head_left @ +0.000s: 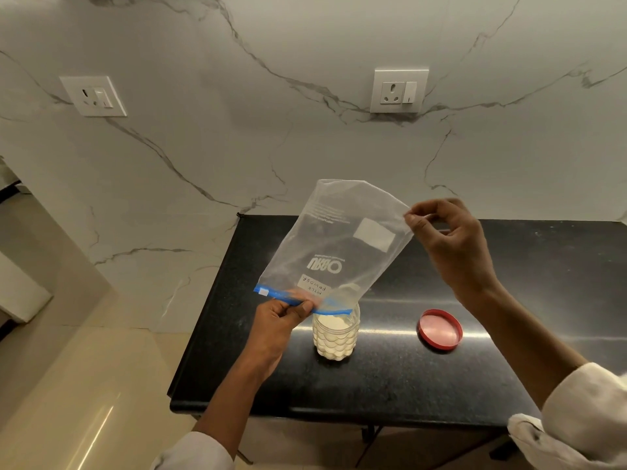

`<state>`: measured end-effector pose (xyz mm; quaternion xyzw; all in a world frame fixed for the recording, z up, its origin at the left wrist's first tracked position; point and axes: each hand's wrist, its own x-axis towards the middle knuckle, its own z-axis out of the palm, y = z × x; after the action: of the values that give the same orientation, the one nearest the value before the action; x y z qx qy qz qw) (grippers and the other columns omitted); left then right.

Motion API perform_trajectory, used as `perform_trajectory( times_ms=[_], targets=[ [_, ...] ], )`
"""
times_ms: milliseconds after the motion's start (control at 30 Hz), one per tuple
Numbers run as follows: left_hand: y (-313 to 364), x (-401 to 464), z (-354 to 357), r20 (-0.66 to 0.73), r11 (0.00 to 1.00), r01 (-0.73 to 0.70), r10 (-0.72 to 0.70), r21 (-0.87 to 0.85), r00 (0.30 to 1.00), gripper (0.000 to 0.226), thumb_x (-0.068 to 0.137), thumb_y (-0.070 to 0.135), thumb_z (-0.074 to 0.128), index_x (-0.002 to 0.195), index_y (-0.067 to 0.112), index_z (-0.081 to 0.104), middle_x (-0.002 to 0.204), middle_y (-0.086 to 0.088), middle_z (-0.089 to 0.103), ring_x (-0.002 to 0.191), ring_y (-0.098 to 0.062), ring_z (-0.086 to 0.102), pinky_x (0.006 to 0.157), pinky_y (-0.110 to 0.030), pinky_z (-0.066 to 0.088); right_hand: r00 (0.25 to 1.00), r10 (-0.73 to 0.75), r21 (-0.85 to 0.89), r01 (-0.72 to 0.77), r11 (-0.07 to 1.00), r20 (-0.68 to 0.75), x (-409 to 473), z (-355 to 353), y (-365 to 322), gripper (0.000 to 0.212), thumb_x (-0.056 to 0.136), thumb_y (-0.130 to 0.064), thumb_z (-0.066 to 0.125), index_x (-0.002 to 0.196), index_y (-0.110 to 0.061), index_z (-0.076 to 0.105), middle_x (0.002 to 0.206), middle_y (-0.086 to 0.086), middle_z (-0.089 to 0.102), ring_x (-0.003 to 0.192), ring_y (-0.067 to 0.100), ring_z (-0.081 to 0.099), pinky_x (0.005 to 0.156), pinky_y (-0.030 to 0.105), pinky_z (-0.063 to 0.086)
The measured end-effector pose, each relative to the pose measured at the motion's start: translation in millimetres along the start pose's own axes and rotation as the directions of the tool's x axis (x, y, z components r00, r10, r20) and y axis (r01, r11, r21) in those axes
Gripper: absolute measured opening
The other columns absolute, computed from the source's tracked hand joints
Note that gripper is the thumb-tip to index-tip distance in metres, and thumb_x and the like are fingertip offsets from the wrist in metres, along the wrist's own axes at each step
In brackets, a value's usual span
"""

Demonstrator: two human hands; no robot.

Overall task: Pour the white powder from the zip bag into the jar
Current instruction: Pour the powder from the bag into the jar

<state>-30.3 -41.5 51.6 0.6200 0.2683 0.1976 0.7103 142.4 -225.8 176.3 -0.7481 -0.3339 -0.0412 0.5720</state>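
A clear zip bag [334, 245] with a blue zip strip hangs upside down over the jar [336, 337], its mouth at the jar's opening. My left hand [278, 320] pinches the blue zip edge just left of the jar. My right hand [448, 235] holds the bag's bottom corner raised up at the right. A little white powder sits inside the bag near its mouth. The clear ribbed jar stands upright on the black counter [373, 381] and is nearly full of white powder.
A red jar lid [440, 329] lies flat on the counter to the right of the jar. The marble wall behind carries two sockets [93, 96] [399, 91]. The counter's left edge drops to a beige floor [84, 385].
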Motion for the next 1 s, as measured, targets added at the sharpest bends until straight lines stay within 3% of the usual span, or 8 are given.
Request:
perform_trajectory(
  times_ms=[133,267,367,500,600,767,867,1000],
  targets=[
    [0.1,0.5,-0.1,0.002,1.0,0.005,-0.005,0.016,1.0,0.013,0.087,0.01,0.065,0.094,0.019,0.07,0.101,0.005,0.073,0.1,-0.011,0.068,0.09,-0.027,0.054,0.993,0.039,-0.023,-0.036,0.999,0.109,0.9,0.9,-2.1,0.006,0.091,-0.024,0.063,0.094,-0.02,0.065,0.106,0.002,0.06,0.095,0.016,0.058,0.08,0.025,0.052],
    [-0.3,0.2,1.0,-0.004,1.0,-0.005,0.005,0.0,1.0,0.012,0.087,0.009,0.065,0.094,0.019,0.069,0.1,0.005,0.073,0.099,-0.01,0.068,0.085,-0.025,0.054,1.0,-0.008,0.024,0.008,1.0,0.007,0.2,-1.1,-3.7,0.005,0.092,-0.021,0.063,0.096,-0.018,0.065,0.107,0.006,0.06,0.093,0.018,0.06,0.076,0.026,0.055],
    [-0.3,-0.1,0.0,0.001,1.0,0.001,-0.001,0.006,1.0,0.013,0.087,0.009,0.065,0.095,0.018,0.069,0.103,0.004,0.072,0.1,-0.01,0.068,0.087,-0.025,0.054,0.991,0.051,0.021,-0.054,0.998,0.12,0.2,0.1,-3.4,0.007,0.093,-0.023,0.062,0.097,-0.018,0.065,0.099,0.004,0.065,0.09,0.017,0.061,0.076,0.028,0.052],
    [0.9,-0.7,1.4,0.008,1.0,-0.01,0.01,-0.004,1.0,0.013,0.087,0.009,0.065,0.093,0.019,0.069,0.093,0.011,0.074,0.093,-0.003,0.069,0.08,-0.02,0.055,1.0,-0.004,0.031,0.004,0.999,-0.015,0.1,0.8,-3.1,0.004,0.092,-0.02,0.063,0.095,-0.019,0.065,0.103,0.005,0.062,0.093,0.02,0.062,0.076,0.032,0.054],
    [0.7,-1.2,2.3,0.021,1.0,-0.01,0.01,-0.002,1.0,0.015,0.088,0.007,0.063,0.094,0.019,0.069,0.09,0.014,0.075,0.091,0.0,0.069,0.075,-0.015,0.055,0.999,0.033,0.03,-0.034,0.999,0.03,-0.6,3.8,-2.0,0.006,0.093,-0.021,0.061,0.096,-0.017,0.064,0.102,0.005,0.063,0.092,0.018,0.061,0.074,0.031,0.053],
    [0.6,-1.6,2.9,0.045,0.999,-0.035,0.034,0.003,0.998,0.014,0.089,0.006,0.061,0.097,0.015,0.069,0.088,0.016,0.075,0.091,0.002,0.069,0.073,-0.011,0.054,0.999,-0.019,0.003,0.019,1.0,-0.042,-1.3,3.3,-2.5,0.003,0.092,-0.016,0.061,0.093,-0.019,0.062,0.105,0.004,0.058,0.091,0.015,0.059,0.07,0.022,0.052],
    [-0.8,-1.3,2.1,0.04,0.999,-0.034,0.034,0.016,0.999,0.015,0.089,0.006,0.061,0.096,0.017,0.069,0.09,0.016,0.075,0.092,0.002,0.069,0.075,-0.013,0.055,0.999,0.024,-0.033,-0.023,0.999,0.029,-1.6,3.9,-0.5,0.002,0.092,-0.018,0.061,0.092,-0.019,0.063,0.105,0.005,0.058,0.093,0.017,0.058,0.074,0.027,0.053],
    [-1.4,0.9,2.8,0.036,0.999,-0.029,0.028,0.019,0.999,0.015,0.089,0.007,0.062,0.095,0.017,0.07,0.089,0.015,0.075,0.092,0.002,0.069,0.076,-0.012,0.054,0.999,-0.005,-0.005,0.004,1.0,-0.041,-1.5,3.0,-0.9,0.002,0.091,-0.016,0.061,0.09,-0.016,0.063,0.105,0.007,0.056,0.092,0.02,0.059,0.071,0.028,0.055]
  ],
)
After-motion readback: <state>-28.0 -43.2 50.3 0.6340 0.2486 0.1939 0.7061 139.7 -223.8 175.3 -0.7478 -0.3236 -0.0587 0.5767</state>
